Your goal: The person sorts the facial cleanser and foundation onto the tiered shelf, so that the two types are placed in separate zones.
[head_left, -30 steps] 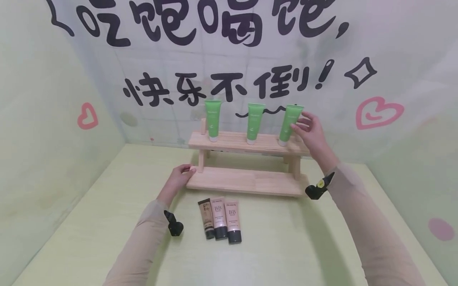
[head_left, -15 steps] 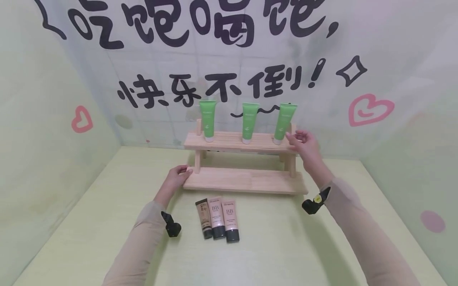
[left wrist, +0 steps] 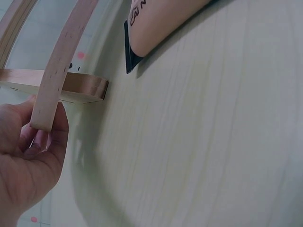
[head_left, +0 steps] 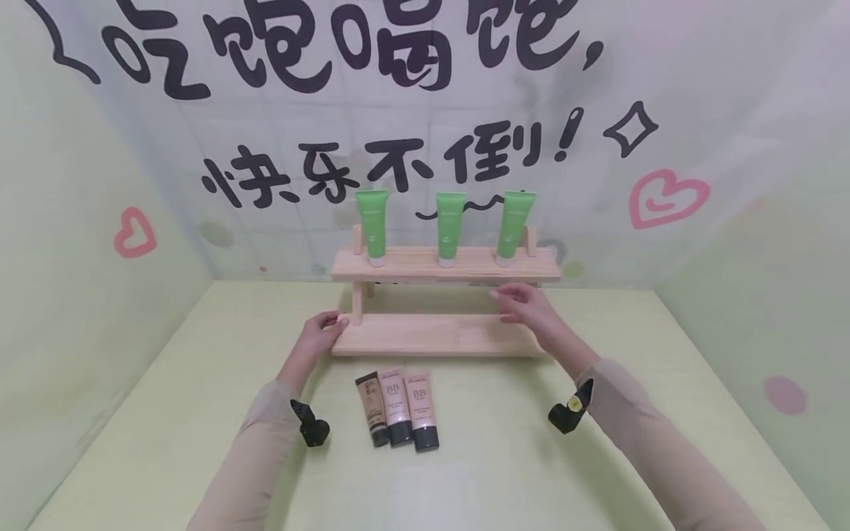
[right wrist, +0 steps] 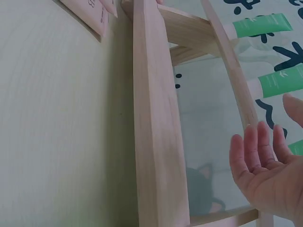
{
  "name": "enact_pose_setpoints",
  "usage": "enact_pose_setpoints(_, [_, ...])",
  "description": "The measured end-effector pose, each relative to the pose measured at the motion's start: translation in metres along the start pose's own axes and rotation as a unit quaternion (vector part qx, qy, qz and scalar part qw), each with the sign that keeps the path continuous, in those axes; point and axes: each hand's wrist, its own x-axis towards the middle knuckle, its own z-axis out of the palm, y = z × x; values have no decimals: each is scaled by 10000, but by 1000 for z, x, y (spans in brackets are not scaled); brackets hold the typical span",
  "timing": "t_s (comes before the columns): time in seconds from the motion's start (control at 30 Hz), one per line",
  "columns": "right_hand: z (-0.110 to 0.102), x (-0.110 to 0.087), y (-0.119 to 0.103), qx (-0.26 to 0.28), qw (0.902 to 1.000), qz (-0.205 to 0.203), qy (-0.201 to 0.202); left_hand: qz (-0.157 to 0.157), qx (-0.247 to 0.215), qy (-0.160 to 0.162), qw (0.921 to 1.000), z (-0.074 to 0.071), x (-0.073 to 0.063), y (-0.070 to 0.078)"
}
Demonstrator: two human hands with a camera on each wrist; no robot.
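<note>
My left hand [head_left: 317, 338] grips the left end of the lower board of a two-tier wooden display stand [head_left: 425, 335]; its thumb and fingers pinch the board [left wrist: 54, 85] in the left wrist view. Three green squeeze tubes stand cap-down along the upper shelf: a left one [head_left: 374, 225], a middle one [head_left: 449, 228] and a right one [head_left: 514, 225]. Holding nothing, my right hand [head_left: 531, 313] hovers before the stand's right part, below the upper shelf. In the right wrist view its fingers [right wrist: 239, 156] are loosely bent, apart from the green tubes.
Two pink BB cream tubes, one central [head_left: 395, 405] and one to its right [head_left: 420, 409], lie on the table [head_left: 491, 457] before the stand. A brown tube [head_left: 372, 409] lies beside them. A printed backdrop [head_left: 265, 110] rises behind the stand, and side walls flank the table.
My right hand has let go of the right green tube and moved down and left, in front of the lower shelf. My left hand keeps its grip. The head view has shifted slightly.
</note>
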Motion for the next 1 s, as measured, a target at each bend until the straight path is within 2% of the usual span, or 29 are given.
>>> enact_pose_setpoints(0.17, [18,-6,8,-233,9972,258,-658,-25,79,94,9999,-1,-1,-4])
enact_pose_setpoints(0.33, [30,-12,17,-391,9935,431,-976,-6,60,109,9999,0,-2,-3])
enact_pose_setpoints(0.6, [41,-17,23,-462,9916,436,-1123,-44,48,76,10000,0,0,-2])
enact_pose_setpoints(1.0, [57,-23,36,-263,9900,530,-1282,-109,61,45,9999,0,0,-2])
